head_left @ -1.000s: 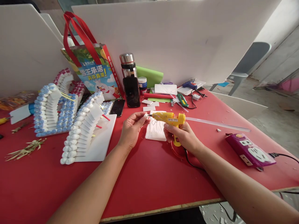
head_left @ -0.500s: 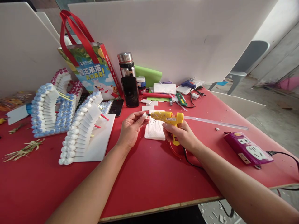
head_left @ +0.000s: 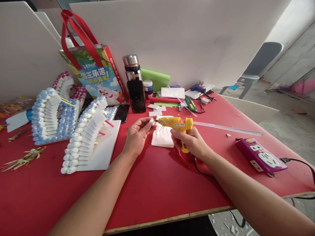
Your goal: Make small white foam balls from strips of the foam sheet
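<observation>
Pinching a small white piece (head_left: 152, 121) above the red table (head_left: 152, 190), the left hand (head_left: 136, 135) has white tissues (head_left: 162, 137) towards five o'clock; I see the right hand (head_left: 193, 140) clasping a yellow glue gun (head_left: 176, 123), nozzle at the piece's three o'clock.

Hands (head_left: 136, 135) curled, forearms (head_left: 104, 183) angled inward

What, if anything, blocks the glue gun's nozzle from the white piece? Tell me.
Nothing visible does: the glue gun in the right hand has its nozzle close to the white piece pinched in the left hand. Whether they touch, I cannot tell.
</observation>
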`<state>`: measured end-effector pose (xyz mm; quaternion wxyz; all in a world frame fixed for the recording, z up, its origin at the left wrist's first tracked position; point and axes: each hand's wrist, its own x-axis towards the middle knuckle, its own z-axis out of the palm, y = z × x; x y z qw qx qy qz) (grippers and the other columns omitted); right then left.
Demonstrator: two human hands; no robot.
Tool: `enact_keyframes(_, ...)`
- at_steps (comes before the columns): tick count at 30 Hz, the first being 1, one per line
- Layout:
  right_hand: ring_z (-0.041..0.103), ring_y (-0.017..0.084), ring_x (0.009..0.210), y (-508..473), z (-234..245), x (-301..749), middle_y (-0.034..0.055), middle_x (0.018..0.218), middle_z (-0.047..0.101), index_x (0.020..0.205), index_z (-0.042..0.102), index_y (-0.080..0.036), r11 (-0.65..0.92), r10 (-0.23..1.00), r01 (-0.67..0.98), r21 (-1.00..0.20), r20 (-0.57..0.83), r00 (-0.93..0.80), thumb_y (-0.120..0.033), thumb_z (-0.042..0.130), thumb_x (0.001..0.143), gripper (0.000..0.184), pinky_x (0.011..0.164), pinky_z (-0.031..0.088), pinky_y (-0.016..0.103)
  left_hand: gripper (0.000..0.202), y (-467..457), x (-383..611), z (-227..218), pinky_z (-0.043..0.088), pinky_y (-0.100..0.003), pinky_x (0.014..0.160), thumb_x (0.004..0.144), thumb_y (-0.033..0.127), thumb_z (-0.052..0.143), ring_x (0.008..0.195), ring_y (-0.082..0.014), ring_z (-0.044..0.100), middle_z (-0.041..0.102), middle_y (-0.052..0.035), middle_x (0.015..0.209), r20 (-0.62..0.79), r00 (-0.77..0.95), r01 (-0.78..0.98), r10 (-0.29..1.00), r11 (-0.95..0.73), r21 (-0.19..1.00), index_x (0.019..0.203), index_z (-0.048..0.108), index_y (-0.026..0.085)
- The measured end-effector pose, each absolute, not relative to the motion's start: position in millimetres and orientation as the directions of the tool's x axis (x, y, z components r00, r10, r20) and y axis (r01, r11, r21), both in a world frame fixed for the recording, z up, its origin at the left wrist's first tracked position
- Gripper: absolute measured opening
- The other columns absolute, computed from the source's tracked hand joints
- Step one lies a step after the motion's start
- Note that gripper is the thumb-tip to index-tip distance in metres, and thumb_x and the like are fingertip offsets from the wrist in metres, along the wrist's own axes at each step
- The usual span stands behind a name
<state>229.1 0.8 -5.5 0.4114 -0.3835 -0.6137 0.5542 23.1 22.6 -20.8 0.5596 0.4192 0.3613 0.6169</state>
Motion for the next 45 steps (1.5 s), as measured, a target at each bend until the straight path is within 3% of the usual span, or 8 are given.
enact_keyframes(35,0.049,0.01,0.048,-0.1,-5.0,228.2,-0.0005,0.054,0.055,0.062,0.056,-0.016,0.084,0.935,0.01,-0.996,0.076,-0.345,-0.041,0.059,0.094,0.04,0.052,0.037,0.027,0.023,21.7,26.3,-20.7,0.054,-0.032,0.088,0.076,0.023,0.082,0.081,-0.0133,0.068,0.071,-0.0027,0.088,0.128,-0.068,-0.382,0.989,-0.145,0.913,0.096,0.073,0.016)
enact_keyframes(45,0.048,0.01,0.048,0.3,-2.2,229.8,-0.0009,0.051,0.054,0.06,0.054,-0.017,0.083,0.944,0.014,-0.996,0.074,-0.321,-0.04,0.058,0.093,0.041,0.053,0.037,0.027,0.023,19.9,26.6,-17.2,0.053,-0.032,0.09,0.078,0.025,0.08,0.082,-0.0136,0.069,0.074,-0.0057,0.094,0.102,-0.036,-0.4,0.994,-0.108,0.91,0.097,0.072,0.016)
